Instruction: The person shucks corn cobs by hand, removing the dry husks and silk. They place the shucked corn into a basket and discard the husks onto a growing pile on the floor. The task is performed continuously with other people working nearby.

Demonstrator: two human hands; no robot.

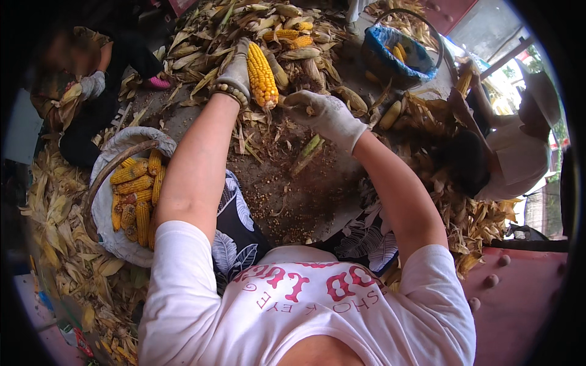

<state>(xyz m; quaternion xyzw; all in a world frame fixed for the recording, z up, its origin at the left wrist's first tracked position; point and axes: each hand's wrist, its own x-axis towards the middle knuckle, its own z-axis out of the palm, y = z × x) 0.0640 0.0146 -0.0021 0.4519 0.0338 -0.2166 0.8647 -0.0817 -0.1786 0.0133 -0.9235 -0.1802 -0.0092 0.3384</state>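
My left hand (237, 68), in a grey-white work glove with a beaded bracelet at the wrist, holds a husked ear of yellow corn (262, 77). The ear's lower end points toward me, and its far end is partly hidden by the glove. Just right of that lower end is my right hand (327, 114), also gloved, with fingers bent and apart from the thumb. I see nothing held in it. Beyond both hands rises a heap of unhusked corn ears (197, 50), with a few bare yellow ears (301, 42) on top.
A lined basket (103, 183) of husked corn ears (137, 185) stands by my left arm. Another basket with blue lining (373, 45) is at far right. Loose husks (68, 224) and kernels (284, 215) litter the floor. People sit at left (87, 91) and right (512, 151), holding corn.
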